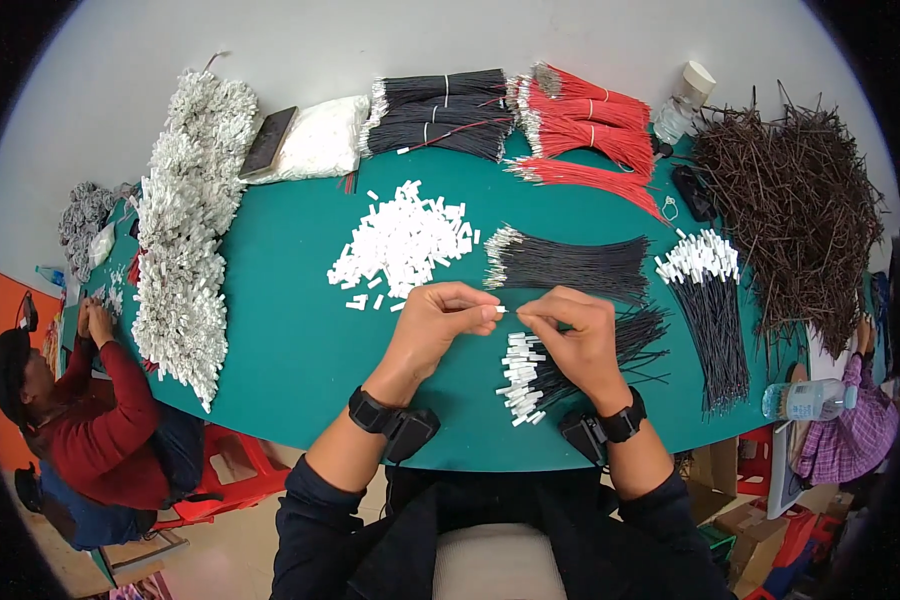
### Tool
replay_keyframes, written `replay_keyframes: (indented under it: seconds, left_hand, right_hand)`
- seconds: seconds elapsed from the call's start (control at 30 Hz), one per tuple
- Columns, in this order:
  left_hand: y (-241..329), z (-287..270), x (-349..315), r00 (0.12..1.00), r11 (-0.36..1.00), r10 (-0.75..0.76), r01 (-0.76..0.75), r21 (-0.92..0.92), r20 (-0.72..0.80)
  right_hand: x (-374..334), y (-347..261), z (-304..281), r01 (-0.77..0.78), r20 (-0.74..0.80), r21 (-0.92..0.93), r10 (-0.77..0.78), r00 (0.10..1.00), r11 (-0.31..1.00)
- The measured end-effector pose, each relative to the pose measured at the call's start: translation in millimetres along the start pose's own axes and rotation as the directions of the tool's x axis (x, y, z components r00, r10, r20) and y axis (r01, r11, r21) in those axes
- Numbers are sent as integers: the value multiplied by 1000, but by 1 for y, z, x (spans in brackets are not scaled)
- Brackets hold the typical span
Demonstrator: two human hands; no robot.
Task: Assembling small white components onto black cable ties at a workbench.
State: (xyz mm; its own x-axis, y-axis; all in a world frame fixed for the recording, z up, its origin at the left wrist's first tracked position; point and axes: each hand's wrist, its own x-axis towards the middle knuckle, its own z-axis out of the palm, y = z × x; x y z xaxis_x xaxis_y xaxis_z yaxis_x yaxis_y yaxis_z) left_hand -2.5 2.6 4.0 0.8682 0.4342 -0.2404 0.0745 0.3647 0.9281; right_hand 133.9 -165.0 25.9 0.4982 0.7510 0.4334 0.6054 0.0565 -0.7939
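Note:
My left hand (pixel 432 328) pinches a small white connector housing (pixel 501 309) between thumb and fingertips. Facing it, my right hand (pixel 576 335) is closed in a pinch on a thin wire, whose tip points at the housing; most of that wire is hidden by the hand. Beneath my right hand lie black wires with white housings (pixel 521 380) on their ends. Just beyond the hands is a bundle of black wires (pixel 575 265) with bare metal terminals. A loose heap of white housings (pixel 405 240) spreads beyond my left hand.
Black wires with white ends (pixel 710 330) lie to the right, near a brown wire heap (pixel 790 210) and a water bottle (pixel 810 400). Black bundles (pixel 440 110) and red bundles (pixel 590 120) line the back. A white connector mound (pixel 185 250) stands left; a person (pixel 100 420) sits beyond.

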Motion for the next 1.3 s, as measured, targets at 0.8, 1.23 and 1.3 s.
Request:
replay_keyframes:
  seconds: [0.8, 1.23, 1.3]
  left_hand:
    - [-2, -2, -1, 998, 997, 33, -36, 66, 47]
    - [-5, -1, 0, 997, 999, -35, 38, -37, 69]
    - [-7, -2, 1, 997, 999, -31, 34, -38, 77]
  right_hand:
    - [0, 3, -1, 117, 81, -83, -110, 991, 990]
    - [-1, 3, 1, 70, 53, -25, -68, 996, 997]
    - [-2, 4, 1, 67, 46, -24, -66, 997, 997]
